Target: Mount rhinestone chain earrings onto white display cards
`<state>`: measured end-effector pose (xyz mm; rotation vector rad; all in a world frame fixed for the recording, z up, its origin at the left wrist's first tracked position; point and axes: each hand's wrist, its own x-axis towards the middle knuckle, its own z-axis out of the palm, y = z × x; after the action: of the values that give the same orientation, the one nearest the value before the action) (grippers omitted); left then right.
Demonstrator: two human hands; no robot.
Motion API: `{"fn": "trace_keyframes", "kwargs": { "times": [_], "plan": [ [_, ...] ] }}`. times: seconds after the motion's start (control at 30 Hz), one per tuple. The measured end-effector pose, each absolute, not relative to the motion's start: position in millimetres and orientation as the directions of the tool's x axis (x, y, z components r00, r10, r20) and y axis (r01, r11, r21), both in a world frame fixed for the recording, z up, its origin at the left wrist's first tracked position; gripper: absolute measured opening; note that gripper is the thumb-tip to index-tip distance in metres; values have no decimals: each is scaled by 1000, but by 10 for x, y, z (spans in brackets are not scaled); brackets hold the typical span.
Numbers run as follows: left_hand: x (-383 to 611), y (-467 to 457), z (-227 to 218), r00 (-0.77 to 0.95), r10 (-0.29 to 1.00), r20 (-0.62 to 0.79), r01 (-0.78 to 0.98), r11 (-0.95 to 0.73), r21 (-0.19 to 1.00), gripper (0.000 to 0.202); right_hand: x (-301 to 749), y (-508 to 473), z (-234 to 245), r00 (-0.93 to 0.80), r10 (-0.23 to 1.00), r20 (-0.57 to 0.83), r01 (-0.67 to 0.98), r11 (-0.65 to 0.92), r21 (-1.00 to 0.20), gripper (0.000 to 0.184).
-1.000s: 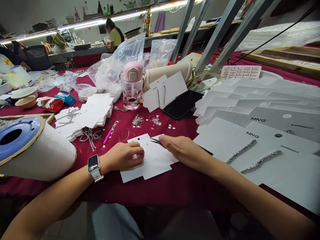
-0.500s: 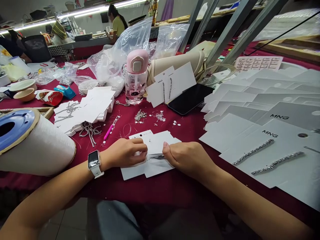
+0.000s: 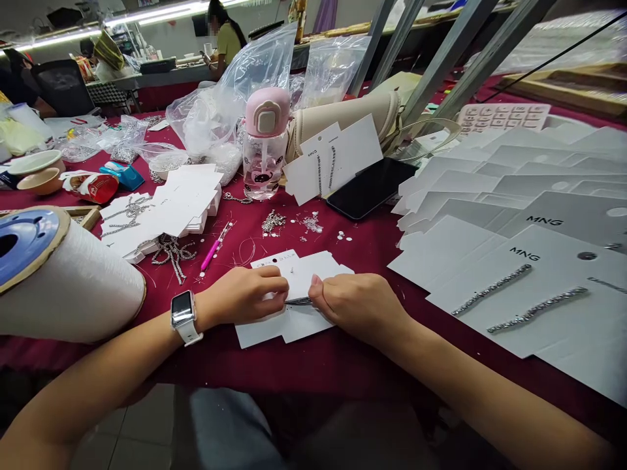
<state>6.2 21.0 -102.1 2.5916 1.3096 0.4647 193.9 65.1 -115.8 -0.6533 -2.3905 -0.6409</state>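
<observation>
Maroon cloth covers a long work table (image 3: pixel 343 359) under strip lights, and a co-worker in a yellow top (image 3: pixel 226 55) sits at a far bench. On the table, the nearer clear plastic bag (image 3: pixel 210 108) is bunched around something white, and a second clear bag (image 3: pixel 333 65) holds pale contents too blurred to name. A small clear bag (image 3: pixel 123 151) beside them holds silver chain. A pink-capped water bottle (image 3: pixel 262 147) stands upright with a straw visible inside, and a tan bowl (image 3: pixel 39 181) sits just in front of a white bowl (image 3: pixel 34 163).

A white display card (image 3: pixel 298 323) lies flat at the table's front, between the forearms. The left hand (image 3: pixel 240 297), with a white-strapped smartwatch (image 3: pixel 183 316) on its wrist, presses onto the card, its fingers (image 3: pixel 272 285) together and curled, with no clear grip. The right hand (image 3: pixel 357 307) lies just beside it, its fingers closed on a small pointed metal tool (image 3: pixel 300 301), whose tip lies over the card. A stack of MNG cards (image 3: pixel 529 281) with rhinestone chains spreads to the right.
</observation>
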Motion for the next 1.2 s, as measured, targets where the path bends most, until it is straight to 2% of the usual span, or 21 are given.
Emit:
{"fn": "trace_keyframes", "kwargs": {
  "times": [0.3,0.5,0.57,0.63,0.7,0.77,0.83,0.9,0.93,1.03,1.1,1.2],
  "plan": [
    [75,222,-1025,541,824,170,762,-566,315,15,1933,658,-1152,-705,297,644,579,766,280,48],
    [72,214,-1023,542,820,185,763,-572,301,14,1946,650,-1153,-707,343,619,596,760,260,47],
    [70,211,-1016,531,820,213,768,-572,288,15,1963,659,-1149,-699,392,599,612,761,215,49],
    [60,212,-1005,500,818,284,794,-564,226,15,1993,680,-1132,-691,460,558,618,776,125,50],
    [35,219,-988,473,790,389,831,-547,101,19,2038,711,-1105,-716,512,475,587,810,11,50],
    [-5,230,-958,470,741,479,856,-516,-42,26,2097,749,-1081,-766,529,365,539,838,-82,45],
    [-53,240,-914,471,711,522,869,-477,-134,30,2166,784,-1074,-807,519,284,506,854,-123,39],
    [-97,239,-863,530,692,491,836,-523,-164,25,2232,810,-1082,-836,489,249,471,872,-132,34],
    [-113,233,-841,599,668,442,786,-597,-161,21,2261,817,-1087,-852,465,243,445,886,-133,31],
    [-123,194,-817,814,513,272,550,-831,-80,23,2320,821,-1096,-888,370,274,353,929,-111,25],
    [-100,164,-839,862,467,199,479,-878,-14,31,2335,813,-1094,-899,306,315,296,952,-78,22],
    [-53,138,-890,868,482,123,478,-876,57,34,2336,800,-1095,-911,232,341,236,971,-31,18]
  ]
}}
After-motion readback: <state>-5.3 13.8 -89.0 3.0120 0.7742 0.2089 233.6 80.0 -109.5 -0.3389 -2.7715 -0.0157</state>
